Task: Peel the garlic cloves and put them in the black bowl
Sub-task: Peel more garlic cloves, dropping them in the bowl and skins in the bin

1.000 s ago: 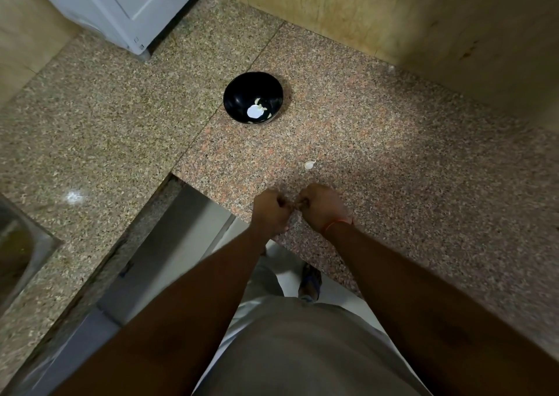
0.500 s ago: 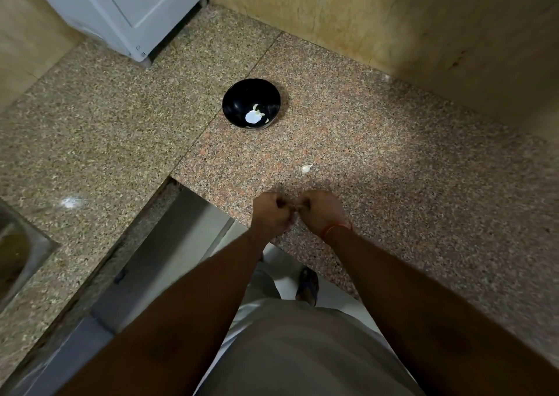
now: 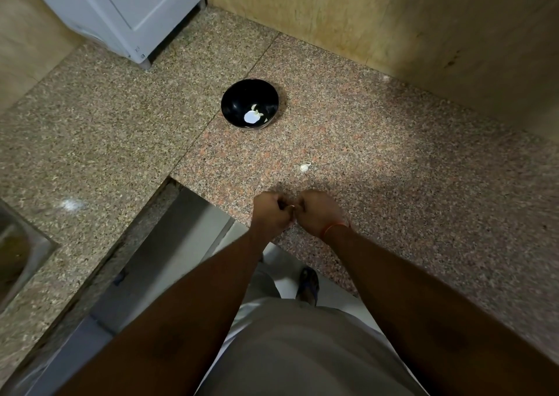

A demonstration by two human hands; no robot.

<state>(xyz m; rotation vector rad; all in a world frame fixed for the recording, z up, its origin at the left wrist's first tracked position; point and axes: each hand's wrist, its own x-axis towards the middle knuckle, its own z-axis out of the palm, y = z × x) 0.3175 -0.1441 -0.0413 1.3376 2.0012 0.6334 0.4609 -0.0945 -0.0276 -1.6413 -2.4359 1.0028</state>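
Granite worktop [image 3: 393,159] is seen from above, where a clove [image 3: 291,207] is pinched between left hand [image 3: 270,212] and right hand [image 3: 319,212] at its front edge, the bowl [image 3: 239,99] set well behind, a second clove [image 3: 304,167] between.

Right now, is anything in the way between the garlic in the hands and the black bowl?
Nothing visible blocks it. The granite counter between the hands' garlic clove and the black bowl looks bare. The only loose piece, a small clove, lies off to the right of that path.
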